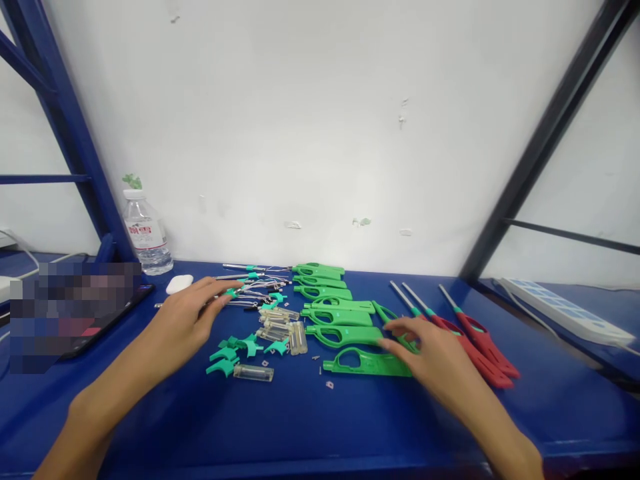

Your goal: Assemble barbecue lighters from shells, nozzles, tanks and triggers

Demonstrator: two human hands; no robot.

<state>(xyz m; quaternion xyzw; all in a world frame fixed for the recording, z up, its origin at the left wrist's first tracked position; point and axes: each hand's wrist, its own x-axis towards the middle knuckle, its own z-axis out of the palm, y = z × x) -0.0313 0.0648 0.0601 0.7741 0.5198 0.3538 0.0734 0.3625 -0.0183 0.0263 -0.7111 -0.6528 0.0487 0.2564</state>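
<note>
My left hand [193,310] reaches over the left of the pile, thumb and fingers apart, its fingertips beside thin metal lighter tubes [245,276] with wires and teal collars. Whether a fingertip touches one I cannot tell. My right hand [425,343] hovers with thumb and fingers parted over a slanted green lighter shell [383,312], partly hidden beneath it. Its thumb is near a hollow green shell half [373,363]. More green lighter handles [345,335] lie in a column. Clear fuel tanks [299,338] and teal triggers [223,367] are scattered between my hands.
Several red lighters [483,343] with metal tubes lie at the right. A water bottle [147,233], a white case [179,285] and a dark-screened device [107,320] are at the left. Tiny parts [329,385] dot the blue table [280,433]; a white wall [310,133] stands behind.
</note>
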